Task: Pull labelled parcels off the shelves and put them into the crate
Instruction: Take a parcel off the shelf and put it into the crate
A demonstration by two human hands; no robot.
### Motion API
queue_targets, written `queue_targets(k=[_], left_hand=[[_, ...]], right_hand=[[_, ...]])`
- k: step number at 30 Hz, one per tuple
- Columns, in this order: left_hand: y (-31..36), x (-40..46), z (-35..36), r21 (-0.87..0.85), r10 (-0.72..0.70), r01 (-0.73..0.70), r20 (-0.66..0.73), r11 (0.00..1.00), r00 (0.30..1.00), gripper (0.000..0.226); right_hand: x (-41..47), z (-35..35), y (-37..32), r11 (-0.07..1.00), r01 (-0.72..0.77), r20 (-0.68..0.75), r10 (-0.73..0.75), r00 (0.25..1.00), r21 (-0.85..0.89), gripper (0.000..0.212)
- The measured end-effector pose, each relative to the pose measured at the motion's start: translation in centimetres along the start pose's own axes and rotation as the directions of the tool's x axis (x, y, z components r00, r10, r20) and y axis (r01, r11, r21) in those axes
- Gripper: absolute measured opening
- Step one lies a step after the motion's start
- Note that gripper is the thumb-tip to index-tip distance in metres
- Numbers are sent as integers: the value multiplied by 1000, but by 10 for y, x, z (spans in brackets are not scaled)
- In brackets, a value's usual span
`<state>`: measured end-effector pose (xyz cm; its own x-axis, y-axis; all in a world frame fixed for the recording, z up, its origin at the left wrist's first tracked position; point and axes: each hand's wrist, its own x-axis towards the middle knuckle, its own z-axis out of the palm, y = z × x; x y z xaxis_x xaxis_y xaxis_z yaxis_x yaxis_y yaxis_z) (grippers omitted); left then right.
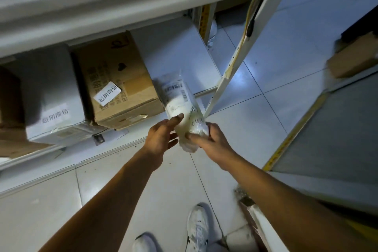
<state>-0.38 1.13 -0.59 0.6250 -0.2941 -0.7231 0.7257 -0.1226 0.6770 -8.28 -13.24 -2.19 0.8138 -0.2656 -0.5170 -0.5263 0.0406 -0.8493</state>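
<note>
A clear plastic parcel (180, 104) with white contents and a barcode label sticks out past the front edge of the low shelf (173, 51). My right hand (206, 139) grips its near end, fingers curled round the plastic. My left hand (163, 135) holds its left side, thumb laid on top. On the same shelf to the left stand a brown cardboard box (116, 80) with a white label and a white box (51, 96) with a printed label. No crate is in view.
A white shelf upright (241, 51) slants down just right of the parcel. Another shelf unit with a brown box (353, 57) stands at the right. A white bag (212, 32) lies behind the shelf. My white shoes (196, 229) stand on the tiled floor.
</note>
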Motion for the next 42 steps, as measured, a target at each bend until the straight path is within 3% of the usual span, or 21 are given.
queue_targets(k=[6,10,13,16,18,19,21,22,23,25,27,30,33,35,37,39,42], left_hand=[[-16,-13,3,-1,-153,154,92,988,984,44],[-31,-20,1,-61,-192,212,239,975,952,54],[-29,-26,2,-45,-50,68,313,997,949,48],[-22,-34,8,87,201,-251,378,964,904,55],[-20,-42,11,304,407,-543,410,783,816,50],[-20,-46,12,448,513,-683,451,577,730,43],[-25,-52,12,594,649,-803,596,38,472,33],[-29,-54,9,586,666,-797,655,-147,358,30],[-34,-55,7,572,669,-783,684,-244,291,28],[-40,-56,1,563,679,-769,694,-303,240,31],[-44,-55,-5,581,684,-769,676,-266,274,38],[-41,-53,-15,589,658,-805,636,-75,403,47],[-32,-52,-18,598,632,-737,447,315,633,47],[-27,-47,-9,488,534,-571,230,660,814,44],[-24,-39,1,258,400,-411,94,875,912,39],[-19,-32,10,80,321,-322,22,943,947,36],[-5,-22,20,-36,278,-279,-40,960,960,26]], right_hand=[[-52,-11,25,996,-37,39,41,998,-81,34],[-63,-25,34,958,56,17,-54,998,-280,54],[-66,-32,39,883,145,38,-143,989,-446,68],[-62,-36,51,760,210,50,-228,972,-615,68],[-61,-40,48,724,282,132,-259,957,-629,60],[-62,-39,46,739,354,163,-321,933,-573,48],[-61,-29,33,859,363,68,-364,929,-362,17],[-59,-22,28,788,424,76,-439,895,-446,18],[-63,-20,28,729,453,18,-519,855,-513,28],[-61,-16,34,795,466,-80,-533,842,-388,37],[-55,-13,33,805,477,-69,-530,845,-353,40],[-44,-18,36,915,300,21,-306,952,-270,35],[-55,-14,46,925,234,38,-233,972,-299,51],[-64,-6,48,976,174,9,-174,985,-134,50],[-64,7,43,984,169,-23,-168,986,65,56],[-57,18,28,971,166,-91,-152,984,174,69],[-33,30,19,954,244,-274,-191,943,175,68]])
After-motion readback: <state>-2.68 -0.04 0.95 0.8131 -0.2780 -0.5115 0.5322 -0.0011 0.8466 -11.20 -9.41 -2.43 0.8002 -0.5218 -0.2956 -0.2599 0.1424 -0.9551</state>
